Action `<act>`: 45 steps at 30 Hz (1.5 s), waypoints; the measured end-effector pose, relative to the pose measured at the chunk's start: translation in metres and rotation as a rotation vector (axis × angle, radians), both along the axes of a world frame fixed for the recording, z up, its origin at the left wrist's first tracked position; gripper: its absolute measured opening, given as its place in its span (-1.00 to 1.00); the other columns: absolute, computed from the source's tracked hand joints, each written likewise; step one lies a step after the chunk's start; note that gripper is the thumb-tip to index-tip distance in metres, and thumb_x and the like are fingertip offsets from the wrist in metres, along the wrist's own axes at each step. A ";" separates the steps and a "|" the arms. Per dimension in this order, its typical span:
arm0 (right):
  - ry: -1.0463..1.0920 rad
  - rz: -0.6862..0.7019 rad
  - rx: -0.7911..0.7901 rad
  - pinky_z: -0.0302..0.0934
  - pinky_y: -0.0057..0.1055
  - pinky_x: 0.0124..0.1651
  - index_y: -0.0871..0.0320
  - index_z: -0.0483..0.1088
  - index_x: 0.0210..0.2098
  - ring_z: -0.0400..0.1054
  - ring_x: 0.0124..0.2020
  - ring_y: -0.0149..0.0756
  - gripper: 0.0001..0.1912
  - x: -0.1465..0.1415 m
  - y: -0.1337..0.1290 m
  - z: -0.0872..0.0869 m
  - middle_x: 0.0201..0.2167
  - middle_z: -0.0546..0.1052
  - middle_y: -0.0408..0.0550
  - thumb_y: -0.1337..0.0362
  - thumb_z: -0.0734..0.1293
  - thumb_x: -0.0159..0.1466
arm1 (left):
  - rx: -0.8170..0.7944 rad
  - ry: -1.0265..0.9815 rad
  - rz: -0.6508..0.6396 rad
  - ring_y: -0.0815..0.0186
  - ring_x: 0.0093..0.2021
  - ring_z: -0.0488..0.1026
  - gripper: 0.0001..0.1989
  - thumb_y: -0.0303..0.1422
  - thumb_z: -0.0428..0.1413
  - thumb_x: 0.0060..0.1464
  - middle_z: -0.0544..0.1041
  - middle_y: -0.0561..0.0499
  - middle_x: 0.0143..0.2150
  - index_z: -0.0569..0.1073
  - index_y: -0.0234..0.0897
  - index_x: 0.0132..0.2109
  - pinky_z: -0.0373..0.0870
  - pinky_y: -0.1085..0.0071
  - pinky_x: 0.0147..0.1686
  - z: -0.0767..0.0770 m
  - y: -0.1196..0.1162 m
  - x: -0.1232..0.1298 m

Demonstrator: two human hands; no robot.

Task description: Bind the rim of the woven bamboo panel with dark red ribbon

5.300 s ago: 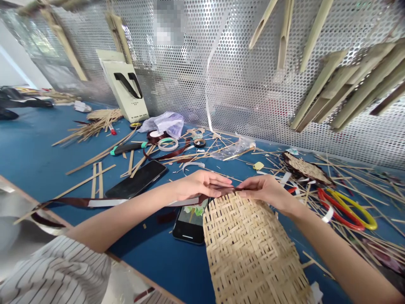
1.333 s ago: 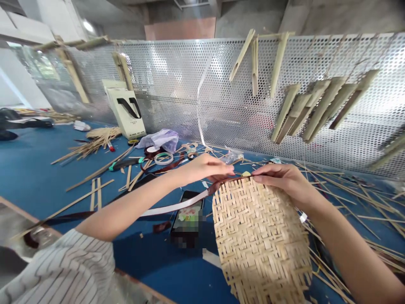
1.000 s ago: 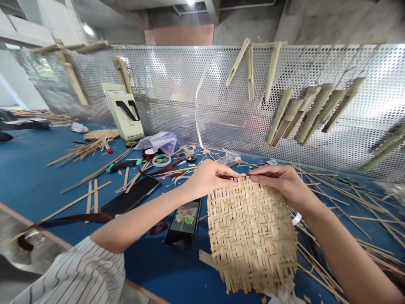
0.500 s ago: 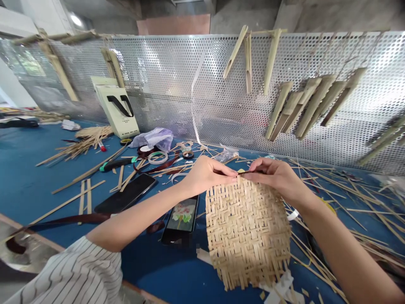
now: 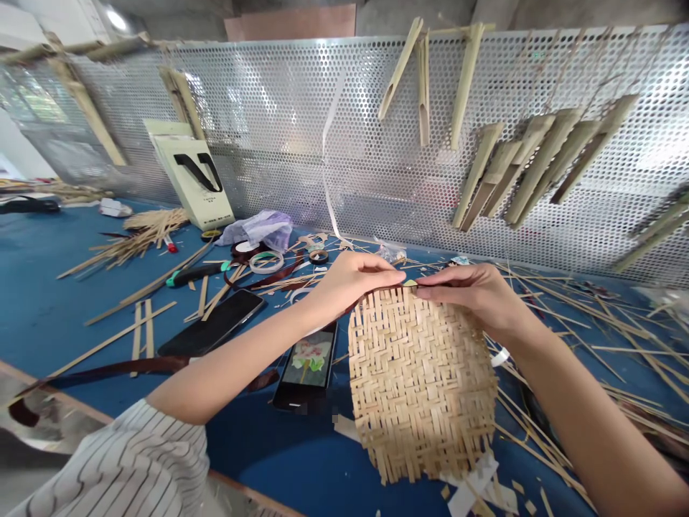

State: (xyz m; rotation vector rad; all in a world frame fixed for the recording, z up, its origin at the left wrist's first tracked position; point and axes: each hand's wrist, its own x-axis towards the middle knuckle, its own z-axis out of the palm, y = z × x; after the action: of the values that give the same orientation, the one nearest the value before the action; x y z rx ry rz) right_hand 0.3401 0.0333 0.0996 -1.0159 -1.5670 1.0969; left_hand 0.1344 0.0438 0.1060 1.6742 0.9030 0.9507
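Note:
A flat woven bamboo mat (image 5: 420, 384) with a herringbone pattern hangs down over the blue table, its lower strip ends loose. My left hand (image 5: 355, 281) and my right hand (image 5: 467, 291) pinch its top edge, with fingertips almost meeting. A thin dark brown ribbon (image 5: 383, 289) seems to run along that edge, partly hidden by my fingers. Its length trails away under my left forearm to a dark band (image 5: 118, 365) on the table. Just below my left wrist lies a phone (image 5: 306, 365) showing a flower picture.
A second black phone (image 5: 212, 332) and a dark-handled knife (image 5: 194, 273) lie left of my arm. Loose bamboo strips cover the blue table (image 5: 64, 251), with tape rolls (image 5: 266, 263) and a plastic bag (image 5: 257, 230) behind. Split bamboo pieces hang on a perforated metal screen (image 5: 344, 143).
The ribbon with the white strip, held above the mat earlier, no longer shows as a loop. Both hands now pinch the mat's top edge, and the mat has shifted slightly left.

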 end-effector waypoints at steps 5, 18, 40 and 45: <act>-0.046 -0.015 0.024 0.32 -0.46 -0.29 0.03 0.57 -0.43 0.43 -0.38 -0.31 -0.80 -0.001 -0.003 0.002 -0.44 0.55 -0.09 0.27 0.54 -0.10 | -0.026 0.030 -0.050 0.32 -0.38 0.50 -0.83 -0.24 0.24 -0.13 0.60 -0.02 -0.39 0.60 -0.22 -0.36 0.37 0.38 -0.32 -0.003 0.004 0.002; -0.084 0.001 -0.062 0.23 -0.57 -0.39 0.09 0.55 -0.45 0.39 -0.41 -0.42 -0.83 0.005 -0.002 0.008 -0.42 0.53 -0.11 0.13 0.48 0.04 | -0.046 -0.024 0.029 0.31 -0.33 0.53 -0.84 -0.36 0.28 -0.20 0.62 -0.03 -0.38 0.60 -0.23 -0.36 0.42 0.42 -0.26 -0.002 -0.004 0.006; -0.207 -0.006 -0.097 0.22 -0.50 -0.37 0.09 0.50 -0.23 0.40 -0.34 -0.31 -0.69 0.018 -0.003 0.013 -0.34 0.52 -0.09 0.08 0.45 0.08 | -0.040 -0.084 0.104 0.30 -0.31 0.54 -0.83 -0.38 0.29 -0.22 0.61 -0.02 -0.36 0.59 -0.25 -0.35 0.43 0.36 -0.19 -0.008 -0.003 0.004; -0.372 0.046 -0.060 0.20 -0.45 -0.28 0.06 0.53 -0.24 0.38 -0.23 -0.25 -0.68 0.018 -0.006 0.016 -0.27 0.53 -0.09 -0.02 0.36 0.16 | 0.005 -0.063 0.057 0.28 -0.25 0.55 -0.80 -0.35 0.26 -0.15 0.62 -0.05 -0.31 0.58 -0.27 -0.28 0.45 0.37 -0.16 -0.002 -0.008 0.004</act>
State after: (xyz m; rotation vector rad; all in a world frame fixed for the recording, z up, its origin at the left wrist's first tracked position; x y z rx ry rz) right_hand 0.3576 0.0273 0.1161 -1.2849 -1.8676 1.0317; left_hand 0.1382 0.0359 0.1040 1.6206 0.9111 1.0398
